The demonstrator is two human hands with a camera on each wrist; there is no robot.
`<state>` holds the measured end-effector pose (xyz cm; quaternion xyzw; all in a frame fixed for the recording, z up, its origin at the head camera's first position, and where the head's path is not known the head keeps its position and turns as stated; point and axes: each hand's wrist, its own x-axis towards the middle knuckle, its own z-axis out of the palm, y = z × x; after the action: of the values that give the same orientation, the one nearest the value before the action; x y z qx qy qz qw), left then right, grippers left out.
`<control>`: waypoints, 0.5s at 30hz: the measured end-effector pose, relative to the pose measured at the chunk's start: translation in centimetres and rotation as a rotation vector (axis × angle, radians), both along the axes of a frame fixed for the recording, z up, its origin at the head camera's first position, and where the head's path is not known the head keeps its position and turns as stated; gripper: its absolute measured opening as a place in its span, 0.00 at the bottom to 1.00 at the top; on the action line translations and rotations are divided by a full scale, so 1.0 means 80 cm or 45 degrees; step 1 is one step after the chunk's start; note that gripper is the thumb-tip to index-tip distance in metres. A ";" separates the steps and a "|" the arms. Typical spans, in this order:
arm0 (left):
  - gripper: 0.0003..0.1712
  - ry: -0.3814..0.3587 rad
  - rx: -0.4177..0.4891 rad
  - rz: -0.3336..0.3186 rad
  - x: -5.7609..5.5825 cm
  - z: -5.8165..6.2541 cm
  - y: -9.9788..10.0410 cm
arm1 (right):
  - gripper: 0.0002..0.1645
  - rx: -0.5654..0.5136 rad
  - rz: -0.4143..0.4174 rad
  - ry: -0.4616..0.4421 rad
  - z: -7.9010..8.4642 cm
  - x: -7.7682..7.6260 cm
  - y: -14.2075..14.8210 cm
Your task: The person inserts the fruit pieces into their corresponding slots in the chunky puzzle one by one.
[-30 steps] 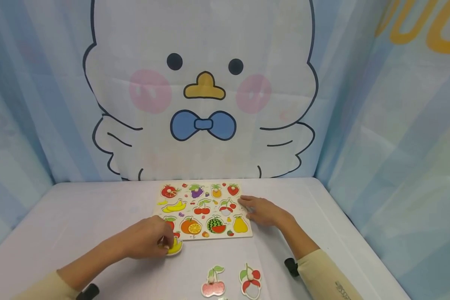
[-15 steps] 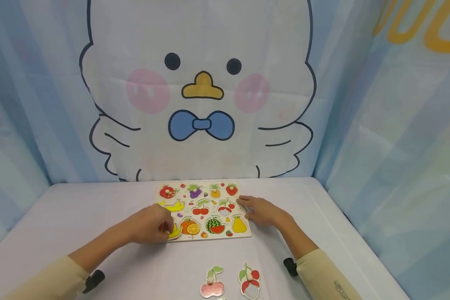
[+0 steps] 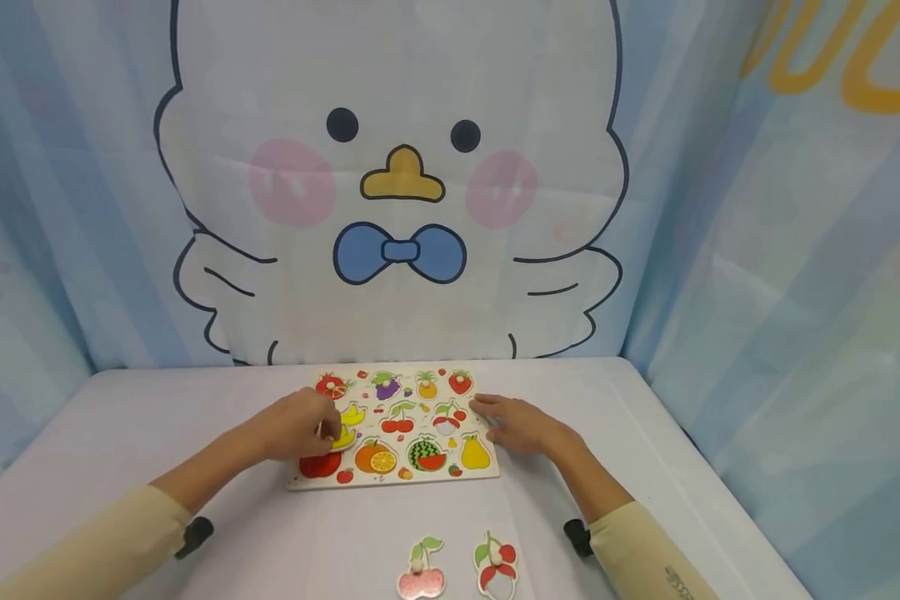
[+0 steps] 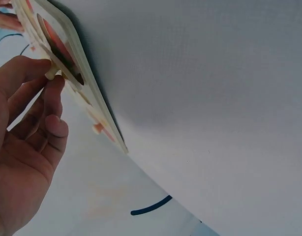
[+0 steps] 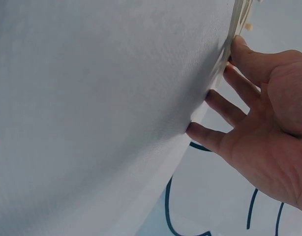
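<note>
My left hand (image 3: 300,425) pinches the small knob (image 4: 51,73) of a banana puzzle piece (image 3: 343,440) between thumb and fingertip. The piece is over the left side of a white fruit puzzle board (image 3: 429,478), overlapping the printed bananas (image 3: 354,414) and close above the red apple picture (image 3: 319,465). Part of the piece is hidden by the fingers. My right hand (image 3: 519,425) rests at the board's right edge, its thumb and fingertips against that edge with the fingers spread in the right wrist view. Knobbed pomegranate (image 3: 330,386), grape (image 3: 385,385), pineapple and strawberry (image 3: 461,382) pieces sit along the back row.
Two loose pieces, a cherry piece (image 3: 422,578) and a red-and-white piece with green leaves (image 3: 495,570), lie on the white tabletop (image 3: 330,542) in front of the board. A curtain with a cartoon bird (image 3: 401,317) hangs behind the table.
My left hand has carried the banana piece from the table before the board up and away over its left side. The right hand stays at the right edge.
</note>
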<state>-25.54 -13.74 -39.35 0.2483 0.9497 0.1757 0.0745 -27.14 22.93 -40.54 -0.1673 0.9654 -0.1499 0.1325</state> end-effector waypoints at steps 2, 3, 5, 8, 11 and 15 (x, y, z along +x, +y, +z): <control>0.02 0.018 -0.015 -0.003 -0.004 -0.001 0.000 | 0.36 0.006 0.004 0.006 -0.001 -0.001 0.000; 0.03 0.024 -0.020 -0.007 -0.006 -0.001 0.000 | 0.36 0.007 0.005 0.009 -0.001 -0.001 0.000; 0.03 0.033 -0.022 -0.007 -0.010 -0.001 0.000 | 0.36 0.010 0.003 0.013 -0.002 -0.001 0.000; 0.03 0.031 -0.020 0.003 -0.014 -0.001 0.002 | 0.36 0.005 -0.004 0.014 -0.002 -0.001 0.000; 0.03 0.026 -0.023 0.017 -0.018 -0.001 0.003 | 0.36 0.000 -0.007 0.011 -0.002 0.000 0.000; 0.04 0.025 -0.034 0.031 -0.022 -0.004 0.005 | 0.36 0.001 -0.002 0.013 -0.002 0.001 0.000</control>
<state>-27.33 -13.36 -39.70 0.2374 0.9556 0.1616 0.0664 -27.05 22.93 -40.68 -0.1672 0.9663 -0.1489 0.1273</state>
